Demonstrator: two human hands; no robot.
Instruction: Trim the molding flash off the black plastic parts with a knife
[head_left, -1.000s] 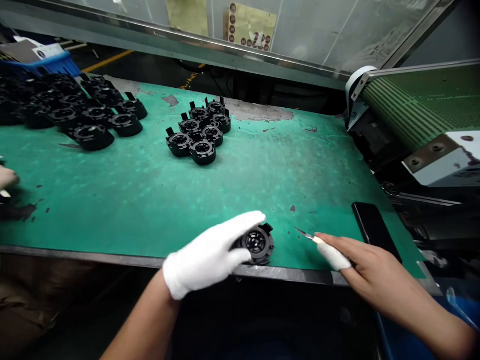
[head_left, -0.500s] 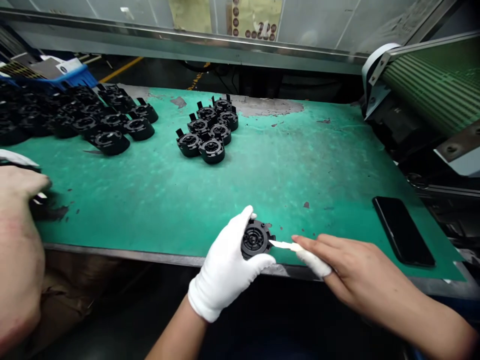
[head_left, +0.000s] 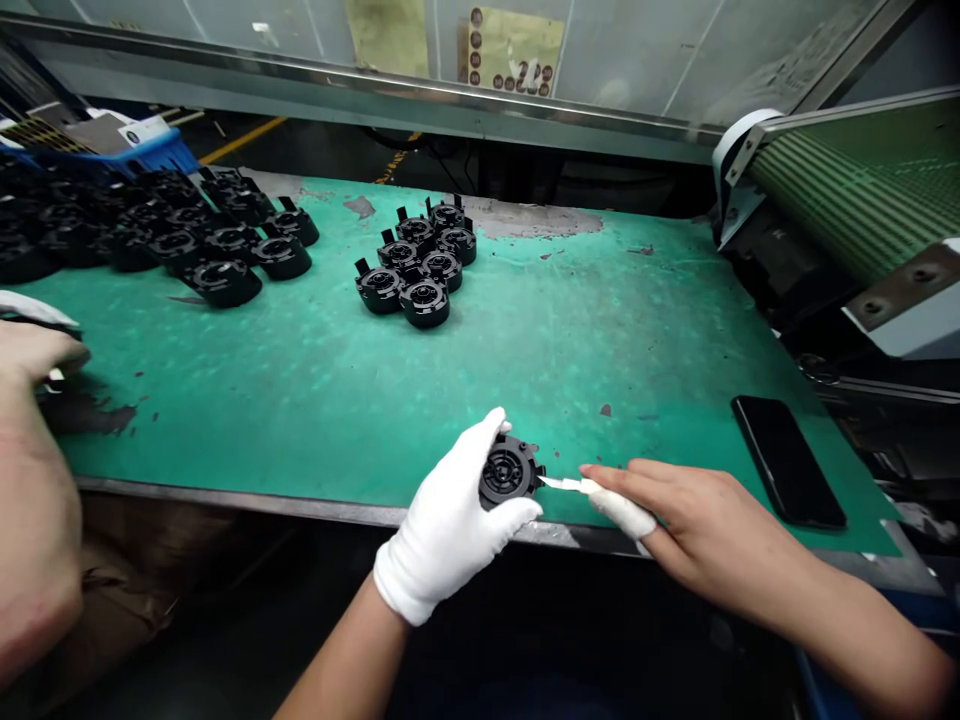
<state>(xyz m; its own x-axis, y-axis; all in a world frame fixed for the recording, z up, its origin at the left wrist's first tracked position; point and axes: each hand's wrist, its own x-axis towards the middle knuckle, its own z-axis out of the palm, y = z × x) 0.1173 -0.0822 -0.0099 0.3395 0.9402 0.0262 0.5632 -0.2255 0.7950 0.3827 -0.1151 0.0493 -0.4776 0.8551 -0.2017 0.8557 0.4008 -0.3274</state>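
Observation:
In a white glove, my left hand (head_left: 457, 515) grips a round black plastic part (head_left: 510, 470) at the table's front edge. Ribbed rings and a centre hub show on its upturned face, and small tabs stick out along its rim. My right hand (head_left: 675, 505) is bare except for a white wrap on the thumb. Between thumb and forefinger it pinches a slim white knife (head_left: 564, 484), whose pointed blade is at the right rim of the part. The knife's handle is mostly hidden inside the hand.
Several black round housings (head_left: 424, 300) stand grouped on the green table (head_left: 300, 400), with a larger cluster (head_left: 225, 280) at the left. A phone (head_left: 787, 460) lies at right, below a green conveyor (head_left: 862, 180). Another person's arm (head_left: 34, 480) reaches in from the left.
My view has shifted slightly. Both hands keep their grips, and the blade stays at the part's right rim. The other person's hand at left has moved a little.

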